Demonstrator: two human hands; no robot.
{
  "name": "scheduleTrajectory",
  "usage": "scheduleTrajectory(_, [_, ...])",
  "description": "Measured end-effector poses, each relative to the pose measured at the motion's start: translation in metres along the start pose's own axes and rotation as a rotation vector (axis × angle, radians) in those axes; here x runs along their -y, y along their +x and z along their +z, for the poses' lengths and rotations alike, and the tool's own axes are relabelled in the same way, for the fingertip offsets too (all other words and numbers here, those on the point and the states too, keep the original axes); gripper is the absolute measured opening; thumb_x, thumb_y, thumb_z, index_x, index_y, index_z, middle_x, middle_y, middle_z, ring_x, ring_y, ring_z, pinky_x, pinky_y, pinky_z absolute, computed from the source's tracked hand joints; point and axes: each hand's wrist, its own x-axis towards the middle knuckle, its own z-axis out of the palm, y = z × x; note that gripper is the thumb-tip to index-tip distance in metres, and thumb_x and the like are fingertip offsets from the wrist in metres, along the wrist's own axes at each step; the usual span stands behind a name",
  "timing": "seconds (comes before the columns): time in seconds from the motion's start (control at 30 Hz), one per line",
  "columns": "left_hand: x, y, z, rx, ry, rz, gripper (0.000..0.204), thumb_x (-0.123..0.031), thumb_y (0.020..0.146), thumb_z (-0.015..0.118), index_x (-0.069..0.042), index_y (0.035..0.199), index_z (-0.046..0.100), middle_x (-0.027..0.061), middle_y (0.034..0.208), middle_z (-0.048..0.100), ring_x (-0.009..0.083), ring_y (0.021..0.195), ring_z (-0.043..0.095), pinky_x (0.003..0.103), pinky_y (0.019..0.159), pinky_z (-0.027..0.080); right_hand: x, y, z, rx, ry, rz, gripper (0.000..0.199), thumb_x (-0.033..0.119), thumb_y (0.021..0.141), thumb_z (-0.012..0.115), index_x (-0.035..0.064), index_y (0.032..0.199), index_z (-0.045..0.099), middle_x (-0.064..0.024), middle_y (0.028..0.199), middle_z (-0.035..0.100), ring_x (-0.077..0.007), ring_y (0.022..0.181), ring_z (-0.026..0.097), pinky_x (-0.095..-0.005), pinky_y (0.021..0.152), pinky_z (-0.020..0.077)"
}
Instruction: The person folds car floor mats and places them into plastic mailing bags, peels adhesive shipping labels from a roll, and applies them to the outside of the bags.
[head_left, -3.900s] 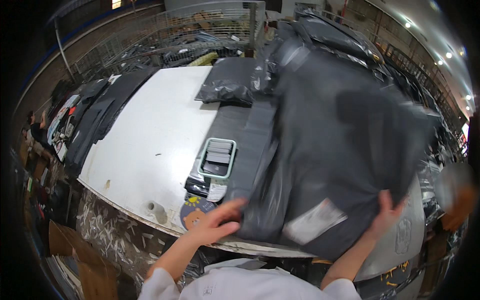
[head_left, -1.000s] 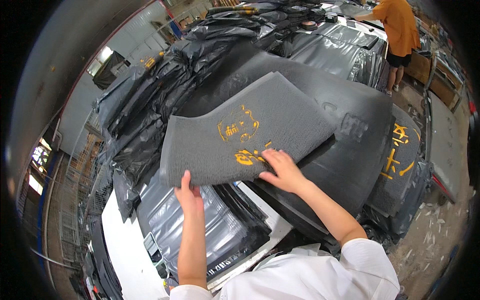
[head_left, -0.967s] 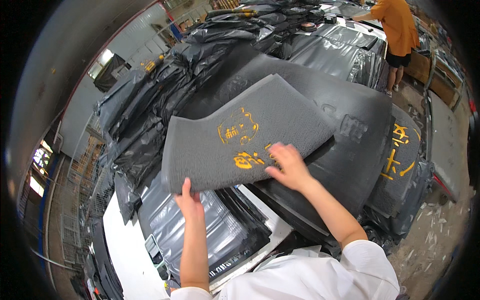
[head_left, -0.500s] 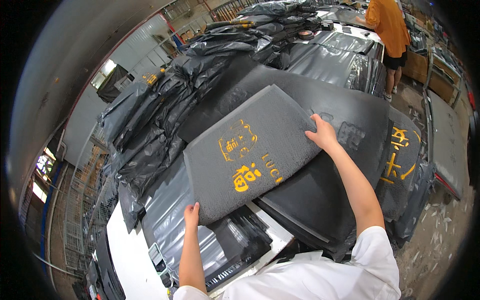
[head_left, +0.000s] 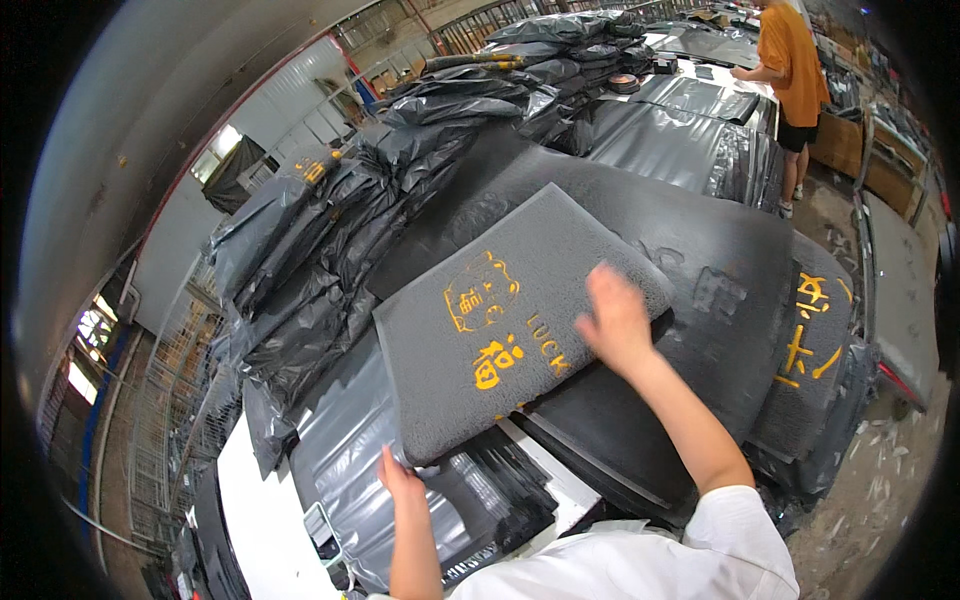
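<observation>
A grey textured floor mat (head_left: 430, 365) with yellow lettering and an outlined yellow figure rests at a slant over a pile of larger dark mats (head_left: 745, 235). Over its right part hovers my right hand (head_left: 615, 318), slightly blurred, fingers apart and holding nothing. My left hand (head_left: 402, 482) is just off the mat's near left corner with its fingers stretched upward; whether it still touches the edge is hard to see. Beneath the left hand lies a stack of shiny grey plastic packages (head_left: 345, 420). A bit of yellow print peeks out under the mat's near edge.
Crumpled black plastic-wrapped bundles (head_left: 310, 300) are heaped at the left and far side. Another yellow-printed mat (head_left: 800, 400) hangs at the right. A person in an orange top (head_left: 795, 65) stands at the far right. A phone-like device (head_left: 322, 532) lies near left on the white surface (head_left: 262, 510).
My right hand has let go of the mat's far right edge and moved in over its surface. My left hand has loosened from the near left corner and dropped slightly. The mat now rests on the pile.
</observation>
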Motion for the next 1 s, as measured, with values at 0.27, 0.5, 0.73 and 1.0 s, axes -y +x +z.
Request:
scheduleTrajectory(0.27, [-0.002, -0.038, 0.026, 0.104, -0.381, -0.318, 0.041, -0.019, 0.075, 0.068, -0.003, 0.108, 0.050, 0.0118, 0.105, 0.057, 0.0255, 0.097, 0.056, 0.039, 0.082, 0.049, 0.085, -0.051, 0.009, 0.529, 0.053, -0.290, 0.089, 0.070, 0.074, 0.044, 0.0022, 0.131, 0.035, -0.0193, 0.135, 0.035, -0.0380, 0.128, 0.026, -0.0494, 0.106, 0.0149])
scheduleTrajectory(0.5, [-0.114, -0.131, 0.219, 0.764, 0.197, 0.723, 0.041, 0.004, 0.070, 0.061, 0.000, 0.109, 0.051, 0.0076, 0.101, 0.058, 0.0212, 0.094, 0.056, 0.033, 0.081, 0.045, 0.151, -0.074, 0.014, 0.676, 0.243, -0.330, 0.107, 0.073, 0.071, 0.045, -0.0127, 0.131, 0.022, -0.0259, 0.137, 0.027, -0.0347, 0.131, 0.023, -0.0408, 0.107, 0.0208])
scheduleTrajectory(0.73, [0.014, -0.187, 0.235, 1.369, 1.367, 1.044, 0.059, -0.020, 0.061, 0.074, -0.005, 0.112, 0.050, 0.0139, 0.105, 0.059, 0.0303, 0.099, 0.057, 0.038, 0.086, 0.045, 0.090, -0.115, -0.022, 0.705, 0.495, -0.309, 0.027, 0.033, 0.075, 0.062, 0.0112, 0.092, 0.062, -0.0115, 0.083, 0.064, -0.0285, 0.075, 0.062, -0.0380, 0.063, 0.0497])
scheduleTrajectory(1.0, [0.030, -0.164, 0.221, 1.411, 1.211, 1.499, 0.053, -0.019, 0.064, 0.070, -0.001, 0.109, 0.048, 0.0171, 0.123, 0.049, 0.0290, 0.111, 0.050, 0.036, 0.094, 0.041, 0.022, -0.121, -0.070, 0.311, 0.884, 0.732, 0.063, 0.009, 0.078, 0.063, 0.0020, 0.132, 0.032, -0.0101, 0.094, 0.059, -0.0123, 0.060, 0.059, -0.0256, 0.057, 0.0478])
